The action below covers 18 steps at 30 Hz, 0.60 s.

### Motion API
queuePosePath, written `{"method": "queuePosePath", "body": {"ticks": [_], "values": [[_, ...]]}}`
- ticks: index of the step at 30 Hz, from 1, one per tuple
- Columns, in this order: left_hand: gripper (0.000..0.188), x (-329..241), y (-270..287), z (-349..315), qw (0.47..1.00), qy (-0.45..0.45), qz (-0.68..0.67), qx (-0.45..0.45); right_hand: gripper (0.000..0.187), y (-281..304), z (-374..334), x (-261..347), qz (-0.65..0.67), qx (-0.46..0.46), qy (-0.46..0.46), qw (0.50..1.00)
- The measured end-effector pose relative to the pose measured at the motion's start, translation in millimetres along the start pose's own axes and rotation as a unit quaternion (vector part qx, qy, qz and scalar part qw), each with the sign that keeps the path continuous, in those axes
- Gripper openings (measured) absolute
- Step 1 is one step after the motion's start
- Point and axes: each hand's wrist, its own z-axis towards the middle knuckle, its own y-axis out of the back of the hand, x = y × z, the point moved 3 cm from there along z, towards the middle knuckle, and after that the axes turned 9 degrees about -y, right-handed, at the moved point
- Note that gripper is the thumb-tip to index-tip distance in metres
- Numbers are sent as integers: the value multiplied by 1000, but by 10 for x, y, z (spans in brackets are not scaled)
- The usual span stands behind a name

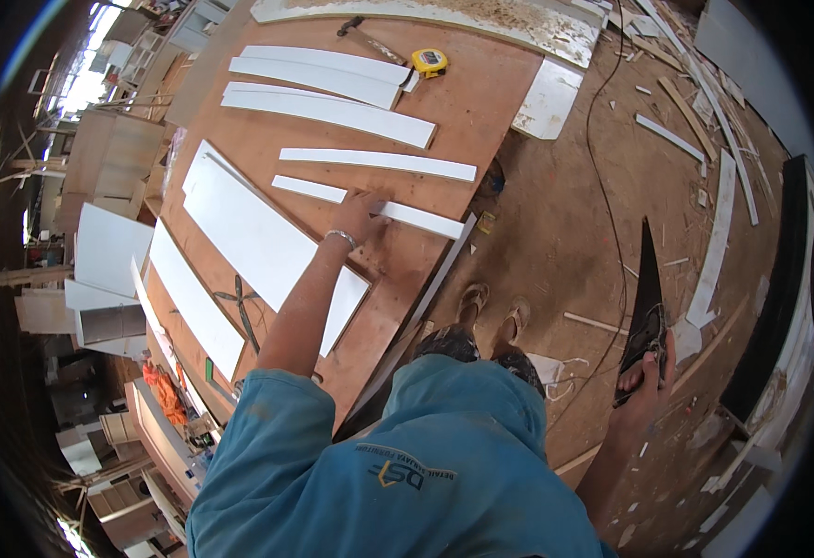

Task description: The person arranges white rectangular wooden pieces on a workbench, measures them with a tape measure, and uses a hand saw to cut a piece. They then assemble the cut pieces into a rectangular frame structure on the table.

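Observation:
My left hand (360,220) is closed round the middle of a narrow white strip (423,219) lying on the brown worktable (509,93). Its fingers cover part of the strip. Out to the right, away from the table, my right hand (647,379) grips a handsaw (647,293) by its handle, the dark blade pointing up and tapering to a tip. Another narrow white strip (379,163) lies just beyond the one under my left hand. Close to my left forearm are wide white panels (249,219), partly overlapping.
Farther up the table lie more white boards (328,112), a hammer (370,39) and a yellow tape measure (430,63). A long white panel (193,293) sits at the left. On the floor are wood offcuts (672,139) and a dark cable (590,139).

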Motion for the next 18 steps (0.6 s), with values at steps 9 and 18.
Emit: {"method": "queuePosePath", "body": {"ticks": [9,18], "values": [[39,-69,-177,572,934,-106,-340,-25,48,-579,-341,-62,-11,-58,-12,998],[42,221,-92,-42,946,-183,-129,-236,44,-1082,-583,-194,-70,-62,28,995]]}}
